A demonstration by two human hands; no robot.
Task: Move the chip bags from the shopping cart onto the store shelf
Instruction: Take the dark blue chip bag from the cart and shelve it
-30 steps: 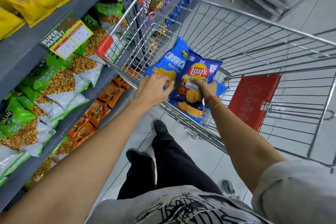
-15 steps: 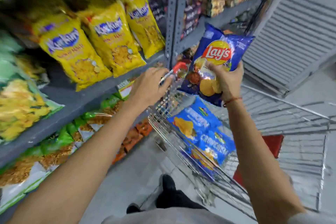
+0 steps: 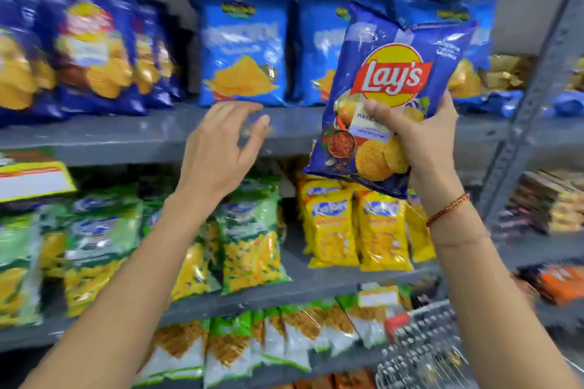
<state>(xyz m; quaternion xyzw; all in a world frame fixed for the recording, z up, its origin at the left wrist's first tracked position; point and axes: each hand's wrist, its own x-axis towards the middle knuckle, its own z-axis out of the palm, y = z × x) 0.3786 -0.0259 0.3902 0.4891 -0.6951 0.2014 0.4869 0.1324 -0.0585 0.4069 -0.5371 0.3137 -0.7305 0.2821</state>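
My right hand [image 3: 423, 139] grips the lower half of a dark blue Lay's chip bag [image 3: 388, 73], held upright in front of the grey top shelf [image 3: 132, 133]. My left hand [image 3: 221, 148] hovers empty with its fingers spread, just before that shelf's front edge. On the shelf stand light blue chip bags [image 3: 243, 50] in the middle and dark blue Lay's bags [image 3: 85, 54] at the left. Only a corner of the wire shopping cart [image 3: 420, 347] shows at the bottom right; its contents are out of sight.
Green snack bags [image 3: 249, 230] and yellow snack bags [image 3: 357, 227] fill the shelf below. Lower still are green-and-white packs [image 3: 284, 338]. A grey upright post [image 3: 537, 98] divides this bay from shelves with other goods at the right.
My right hand has lifted the Lay's bag out of the cart up to the top shelf. My left hand let go of the cart's edge and rose toward the shelf. My view swung upward.
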